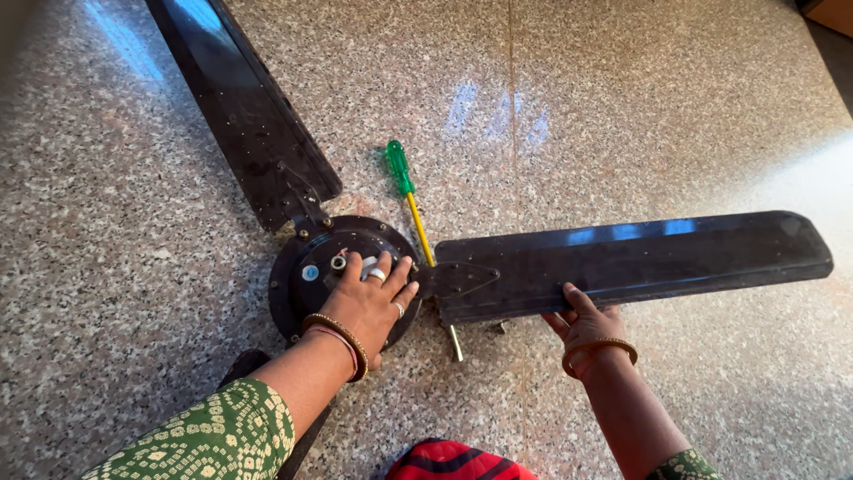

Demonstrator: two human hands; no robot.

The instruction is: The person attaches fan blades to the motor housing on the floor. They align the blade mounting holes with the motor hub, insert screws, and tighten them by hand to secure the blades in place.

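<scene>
A dark ceiling fan lies flat on the speckled stone floor. Its round motor hub (306, 267) is under my left hand (369, 302), whose fingers rest spread on top of it. One blade (244, 107) runs up to the far left. Another blade (640, 258) reaches to the right, and my right hand (582, 322) grips its near edge. A third blade is mostly hidden under my left forearm. A screwdriver with a green handle (399, 167) and a yellow shaft lies between the hub and the right blade, its tip passing under the blade's bracket.
A small screw (500, 327) lies on the floor just below the right blade. Red cloth (449, 462) shows at the bottom edge. A wooden object (831, 13) sits in the far right corner.
</scene>
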